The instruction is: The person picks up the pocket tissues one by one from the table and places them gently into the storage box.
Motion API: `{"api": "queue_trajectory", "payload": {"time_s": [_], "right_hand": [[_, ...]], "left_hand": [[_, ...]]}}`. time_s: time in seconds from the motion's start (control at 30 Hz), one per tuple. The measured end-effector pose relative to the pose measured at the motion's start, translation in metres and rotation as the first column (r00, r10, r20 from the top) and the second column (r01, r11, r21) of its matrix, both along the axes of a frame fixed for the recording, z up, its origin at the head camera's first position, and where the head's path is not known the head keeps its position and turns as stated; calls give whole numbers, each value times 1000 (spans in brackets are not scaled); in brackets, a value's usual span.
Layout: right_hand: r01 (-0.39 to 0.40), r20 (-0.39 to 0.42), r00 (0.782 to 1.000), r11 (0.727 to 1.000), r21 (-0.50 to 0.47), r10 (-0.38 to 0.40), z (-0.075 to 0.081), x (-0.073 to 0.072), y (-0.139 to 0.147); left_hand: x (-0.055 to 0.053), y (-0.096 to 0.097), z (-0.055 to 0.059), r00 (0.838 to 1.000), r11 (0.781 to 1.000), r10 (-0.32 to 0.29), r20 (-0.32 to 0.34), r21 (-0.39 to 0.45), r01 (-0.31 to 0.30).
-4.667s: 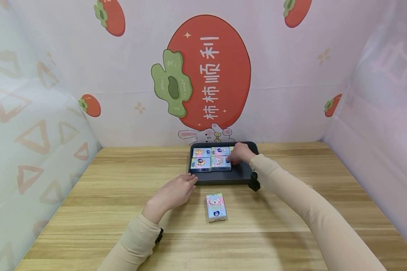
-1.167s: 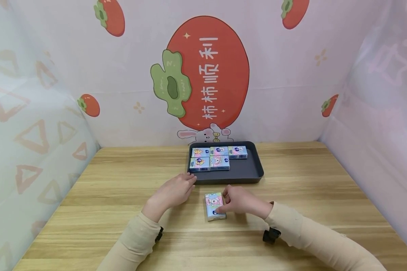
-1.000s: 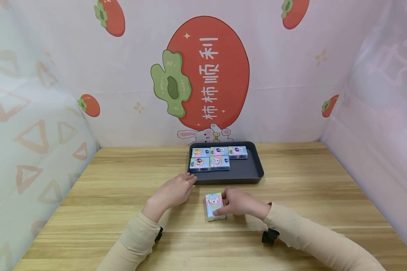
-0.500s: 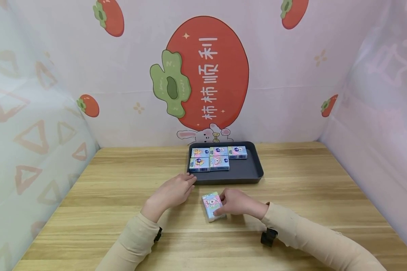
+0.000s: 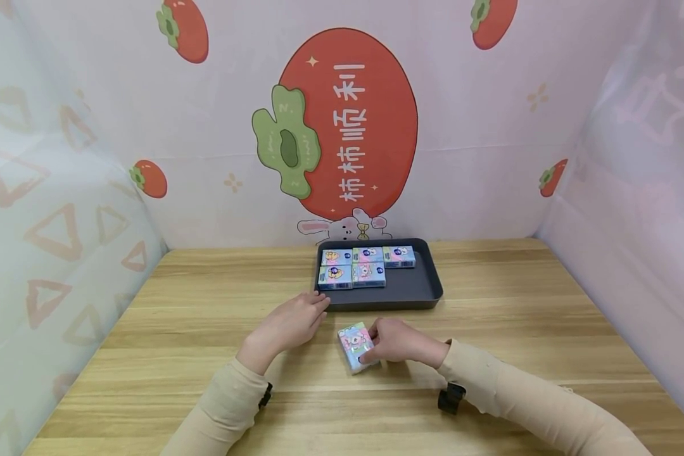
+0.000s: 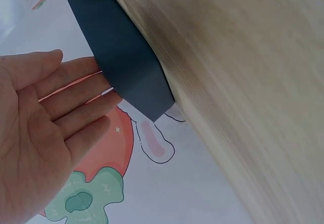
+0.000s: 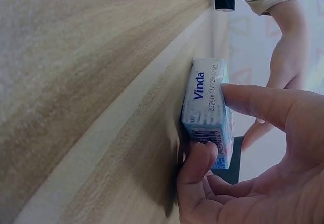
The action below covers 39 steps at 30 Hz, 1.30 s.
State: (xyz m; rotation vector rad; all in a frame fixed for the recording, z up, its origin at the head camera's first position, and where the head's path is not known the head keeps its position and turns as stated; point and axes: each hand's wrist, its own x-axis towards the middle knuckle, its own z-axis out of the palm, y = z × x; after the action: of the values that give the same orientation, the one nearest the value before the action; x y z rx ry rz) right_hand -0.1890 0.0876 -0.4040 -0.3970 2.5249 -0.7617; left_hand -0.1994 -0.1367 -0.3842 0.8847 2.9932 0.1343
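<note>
My right hand (image 5: pixel 407 342) pinches a pocket tissue pack (image 5: pixel 352 345) between thumb and fingers in front of the tray. The pack's end, printed "Vinda" (image 7: pixel 200 90), faces the right wrist camera, and it sits slightly turned, close over the tabletop. My left hand (image 5: pixel 287 326) has its fingertips at the near left corner of a dark grey tray (image 5: pixel 405 294). In the left wrist view, straight fingers (image 6: pixel 83 85) touch the tray's side. Inside the tray lie several similar packs, three along the back row (image 5: pixel 367 254) and two in front (image 5: pixel 368 273).
The tray stands near the back of the wooden table (image 5: pixel 205 304), by a cloth wall (image 5: pixel 479 190) printed with persimmons and a rabbit. Side cloths (image 5: pixel 51 209) hang at left and right. A black wrist camera (image 5: pixel 451 399) is strapped at the right cuff.
My right hand has left the tray, where a pack now lies at the back right, and has come to the pack on the table. That pack has turned slightly. The left hand stays put.
</note>
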Motion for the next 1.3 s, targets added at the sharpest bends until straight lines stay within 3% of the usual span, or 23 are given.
{"api": "queue_trajectory", "payload": {"time_s": [0.3,1.0,1.3], "right_hand": [[16,-17,1000,999,-36,-16,-1,2,4],[96,33,995,989,-115,-93,-6,-1,15],[137,107,987,972,-189,-118,-6,-5,20]], "left_hand": [[0,1,0,1000,1000,3,-4,1,-3],[-1,1,-2,1000,1000,3,-6,-3,-3],[-1,1,-1,1000,1000,-2,-15,-6,2]]}}
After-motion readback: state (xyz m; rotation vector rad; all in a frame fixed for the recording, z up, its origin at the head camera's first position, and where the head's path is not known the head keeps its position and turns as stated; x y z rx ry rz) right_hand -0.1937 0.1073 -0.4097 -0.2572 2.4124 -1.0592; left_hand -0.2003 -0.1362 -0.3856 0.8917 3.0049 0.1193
